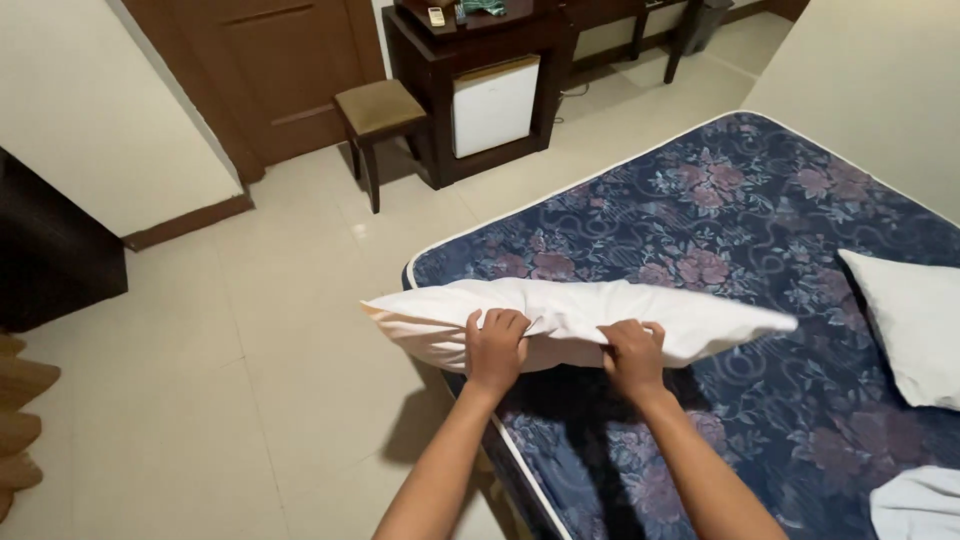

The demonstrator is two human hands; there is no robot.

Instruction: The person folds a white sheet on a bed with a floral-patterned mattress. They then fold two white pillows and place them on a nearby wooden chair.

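Looking down from the head view, both arms reach forward from six o'clock toward a white pillow [580, 320] held lengthwise above the near corner of a bare mattress [720, 230] with a dark blue floral cover. The left hand [495, 348] is closed on the pillow's near edge, fingers curled over the fabric, and the right hand [633, 355] pinches the same edge just beside it, toward three o'clock. Gripped along one long edge like this, the pillow hangs level and clear of the mattress, its shadow falling on the cover beneath; its left end juts past the mattress corner over the pale tiled floor [250, 330].

At three o'clock a second white pillow [915, 320] lies flat on the mattress, well apart from the held one. At five o'clock a bit of white cloth [915, 505] shows at the frame edge. At twelve o'clock stands a dark wooden surface [470, 30] with a small white fridge [495, 105] under it, and a padded stool [378, 110] just beside it at eleven o'clock.
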